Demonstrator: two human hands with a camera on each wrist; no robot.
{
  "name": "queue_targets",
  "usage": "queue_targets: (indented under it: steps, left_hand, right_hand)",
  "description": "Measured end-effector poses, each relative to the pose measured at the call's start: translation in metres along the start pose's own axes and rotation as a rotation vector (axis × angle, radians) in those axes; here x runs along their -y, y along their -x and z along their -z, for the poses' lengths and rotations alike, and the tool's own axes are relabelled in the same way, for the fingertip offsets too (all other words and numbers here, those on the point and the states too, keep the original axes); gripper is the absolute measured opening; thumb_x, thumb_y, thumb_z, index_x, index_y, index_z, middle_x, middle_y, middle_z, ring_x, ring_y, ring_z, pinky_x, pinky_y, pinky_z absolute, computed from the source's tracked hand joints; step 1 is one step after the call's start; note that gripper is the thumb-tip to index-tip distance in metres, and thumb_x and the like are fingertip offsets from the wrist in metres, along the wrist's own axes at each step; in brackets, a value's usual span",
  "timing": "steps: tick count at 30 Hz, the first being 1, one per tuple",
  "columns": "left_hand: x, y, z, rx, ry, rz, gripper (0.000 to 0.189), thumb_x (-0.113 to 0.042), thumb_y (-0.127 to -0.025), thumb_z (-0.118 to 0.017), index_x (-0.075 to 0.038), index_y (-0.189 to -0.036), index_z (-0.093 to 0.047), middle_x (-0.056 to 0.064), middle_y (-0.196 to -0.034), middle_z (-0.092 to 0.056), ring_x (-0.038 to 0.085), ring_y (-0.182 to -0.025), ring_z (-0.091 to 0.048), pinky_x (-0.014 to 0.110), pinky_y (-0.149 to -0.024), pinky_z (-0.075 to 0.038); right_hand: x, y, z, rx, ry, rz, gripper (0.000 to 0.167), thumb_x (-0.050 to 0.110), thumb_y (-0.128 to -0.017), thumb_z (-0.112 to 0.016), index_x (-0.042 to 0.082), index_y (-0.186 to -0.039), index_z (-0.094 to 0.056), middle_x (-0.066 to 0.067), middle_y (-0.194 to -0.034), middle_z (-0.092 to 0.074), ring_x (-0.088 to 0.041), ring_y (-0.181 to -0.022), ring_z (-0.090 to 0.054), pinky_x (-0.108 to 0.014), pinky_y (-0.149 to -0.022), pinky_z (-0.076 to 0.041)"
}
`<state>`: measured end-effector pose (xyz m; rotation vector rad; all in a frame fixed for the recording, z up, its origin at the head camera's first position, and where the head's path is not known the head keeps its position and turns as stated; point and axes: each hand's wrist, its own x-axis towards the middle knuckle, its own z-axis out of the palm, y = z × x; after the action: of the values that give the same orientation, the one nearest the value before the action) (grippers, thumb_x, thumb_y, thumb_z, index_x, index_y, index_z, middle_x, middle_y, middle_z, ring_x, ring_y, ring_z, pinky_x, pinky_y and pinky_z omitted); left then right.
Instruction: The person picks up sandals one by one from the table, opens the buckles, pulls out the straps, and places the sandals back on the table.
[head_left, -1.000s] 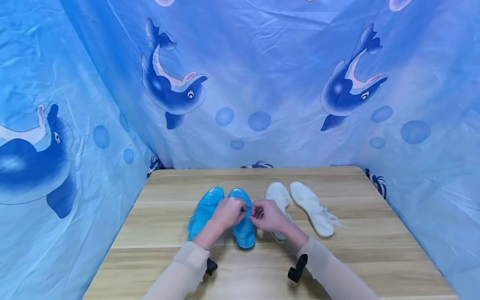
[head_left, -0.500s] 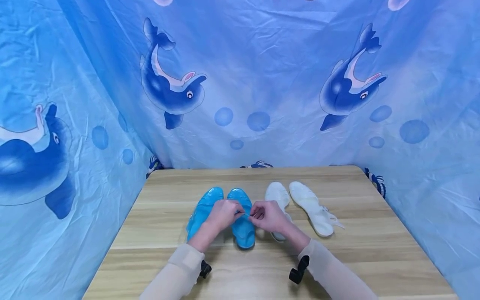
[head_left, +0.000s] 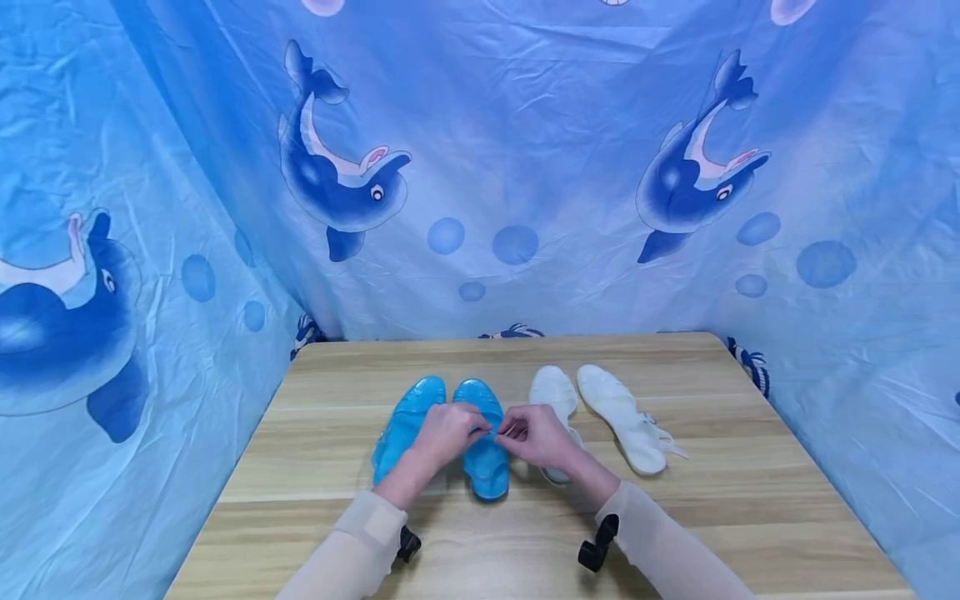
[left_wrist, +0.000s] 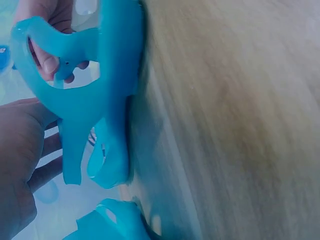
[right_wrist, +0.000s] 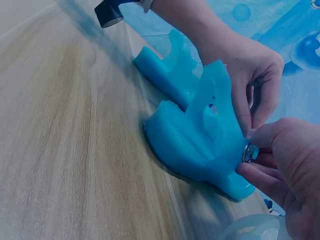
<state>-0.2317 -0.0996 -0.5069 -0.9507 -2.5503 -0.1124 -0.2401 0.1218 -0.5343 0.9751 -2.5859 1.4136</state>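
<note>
Two blue jelly sandals lie side by side on the table. Both hands are over the right-hand blue sandal (head_left: 486, 471), at its ankle strap. My left hand (head_left: 446, 432) pinches the strap (right_wrist: 217, 100) between thumb and finger, its other fingers hanging beside it. My right hand (head_left: 536, 433) holds the small metal buckle (right_wrist: 248, 152) on that sandal's outer side, thumb and fingers close around it. The fingertips of both hands nearly meet. The left-hand blue sandal (head_left: 408, 417) lies under and beside my left forearm. The strap's end is partly hidden by the fingers.
A white sandal (head_left: 553, 389) lies partly beneath my right hand. Its mate, another white sandal (head_left: 618, 408), lies farther right with its strap loose to the side. All rest on a wooden table (head_left: 735, 492), with a dolphin-printed curtain (head_left: 525, 150) around its back and sides.
My left hand has shifted slightly left, its fingertips now extended toward the right hand. The right hand stays nearly in place at the buckle. The sandals have not visibly moved.
</note>
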Motion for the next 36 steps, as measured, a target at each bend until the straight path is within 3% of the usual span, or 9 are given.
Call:
queue_targets:
  steps: [12, 20, 24, 33, 36]
  left_hand:
    - [-0.001, -0.001, -0.002, 0.022, 0.065, 0.030, 0.006, -0.025, -0.091, -0.086, -0.022, -0.096, -0.087, -0.008, -0.093, -0.082, 0.010, -0.083, -0.077, 0.024, -0.068, -0.060]
    - [-0.013, -0.005, -0.003, -0.059, 0.019, -0.045, 0.009, -0.028, -0.090, -0.088, -0.022, -0.097, -0.086, -0.008, -0.092, -0.082, 0.008, -0.080, -0.077, 0.023, -0.068, -0.061]
    - [-0.009, -0.002, -0.006, -0.076, -0.007, -0.065, 0.004, -0.027, -0.091, -0.087, -0.023, -0.094, -0.087, -0.010, -0.088, -0.081, 0.006, -0.079, -0.076, 0.022, -0.069, -0.060]
    - [0.001, 0.002, -0.008, -0.021, 0.018, -0.056, 0.007, -0.024, -0.091, -0.087, -0.022, -0.098, -0.087, -0.008, -0.091, -0.081, 0.009, -0.078, -0.076, 0.021, -0.064, -0.058]
    - [0.005, 0.003, -0.004, 0.013, 0.042, -0.014, 0.007, -0.021, -0.092, -0.085, -0.020, -0.098, -0.086, -0.006, -0.094, -0.081, 0.011, -0.081, -0.077, 0.024, -0.066, -0.059]
  right_hand:
    - [-0.001, 0.001, 0.000, -0.005, -0.009, 0.043, 0.010, 0.012, -0.094, -0.082, 0.017, -0.089, -0.074, 0.001, -0.088, -0.077, -0.003, -0.077, -0.071, -0.022, -0.069, -0.061]
    - [-0.005, 0.000, 0.003, 0.023, 0.022, 0.107, 0.020, 0.007, -0.092, -0.080, 0.017, -0.085, -0.065, 0.001, -0.087, -0.069, -0.002, -0.076, -0.065, -0.023, -0.067, -0.059]
    - [-0.005, -0.002, 0.002, 0.042, 0.031, 0.129, 0.020, 0.006, -0.092, -0.078, 0.017, -0.084, -0.064, 0.002, -0.086, -0.068, -0.002, -0.077, -0.065, -0.023, -0.067, -0.059]
    - [-0.005, 0.002, 0.000, 0.015, 0.012, 0.066, 0.016, 0.011, -0.093, -0.081, 0.019, -0.086, -0.069, 0.004, -0.087, -0.075, 0.000, -0.077, -0.069, -0.022, -0.070, -0.061]
    - [-0.005, 0.002, 0.001, -0.004, 0.013, 0.068, 0.016, 0.012, -0.092, -0.082, 0.019, -0.085, -0.069, 0.004, -0.085, -0.075, -0.001, -0.076, -0.069, -0.023, -0.070, -0.061]
